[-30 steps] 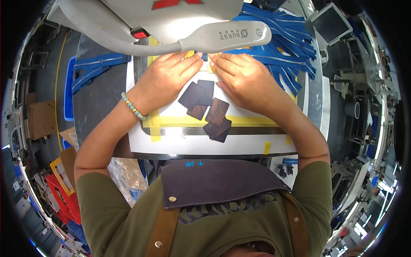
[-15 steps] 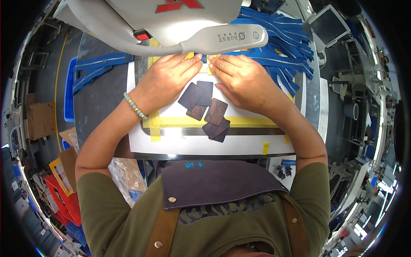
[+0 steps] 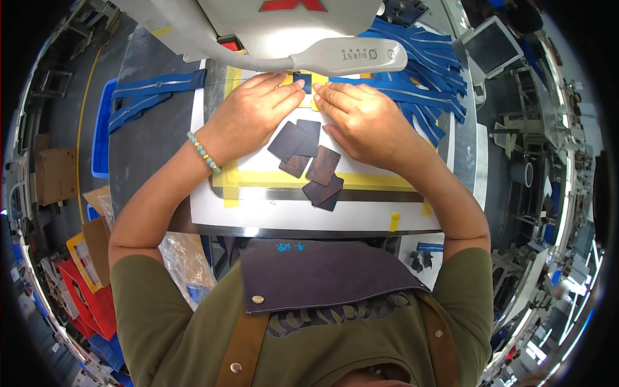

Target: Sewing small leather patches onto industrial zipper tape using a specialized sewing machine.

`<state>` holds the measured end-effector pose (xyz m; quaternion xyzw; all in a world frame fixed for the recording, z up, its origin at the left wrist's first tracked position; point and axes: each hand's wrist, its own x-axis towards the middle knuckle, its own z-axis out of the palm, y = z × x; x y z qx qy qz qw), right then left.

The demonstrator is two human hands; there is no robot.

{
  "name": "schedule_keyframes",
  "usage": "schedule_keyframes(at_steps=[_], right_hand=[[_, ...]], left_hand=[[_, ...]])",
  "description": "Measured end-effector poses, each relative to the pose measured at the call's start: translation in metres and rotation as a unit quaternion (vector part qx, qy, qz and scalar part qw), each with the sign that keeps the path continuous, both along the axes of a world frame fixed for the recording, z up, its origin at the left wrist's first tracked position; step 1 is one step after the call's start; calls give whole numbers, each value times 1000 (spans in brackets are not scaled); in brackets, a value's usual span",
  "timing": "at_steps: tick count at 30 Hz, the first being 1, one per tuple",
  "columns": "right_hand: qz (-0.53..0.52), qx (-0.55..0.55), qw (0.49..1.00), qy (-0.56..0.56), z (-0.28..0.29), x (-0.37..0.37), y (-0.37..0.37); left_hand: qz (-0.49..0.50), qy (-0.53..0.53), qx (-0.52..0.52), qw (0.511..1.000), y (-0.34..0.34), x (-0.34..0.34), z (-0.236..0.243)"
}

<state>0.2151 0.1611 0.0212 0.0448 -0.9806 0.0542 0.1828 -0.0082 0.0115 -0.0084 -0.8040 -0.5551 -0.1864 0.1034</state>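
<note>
Tabletop point(image 3: 145, 142), with a pale machine head point(image 3: 284, 29) over its far side. Next, at far right, blue zipper strips point(image 3: 425, 48): likely light and limp, stiffer along the teeth, best held by the cloth edges. Then left hand point(image 3: 253, 116) and right hand point(image 3: 365, 116), palms down, each grip laid flat, fingers nearly together; whether pinching anything, hard to tell so close under the handle point(image 3: 348, 55). Nearer, thin overlapping dark cards point(image 3: 288, 140), probably stiff, slippery. Between the hands, a dark-blue patch point(image 3: 307, 84), presumably light, best steadied at both sides.
</note>
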Motion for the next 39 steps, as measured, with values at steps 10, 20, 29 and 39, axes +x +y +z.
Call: schedule_keyframes(at_steps=[10,20,29,39], right_hand=[[-12,19,1000,4,-4,-1,3],[-46,-5,999,-21,-1,-6,-2],[-59,18,998,-23,-3,1,-6],[-100,-14,994,31,-5,2,23]], left_hand=[[15,-23,23,999,-4,3,5],[16,-192,-62,979,-13,-18,-7],[36,-189,-96,977,-23,-26,-2],[42,-150,-101,983,-27,-18,6]])
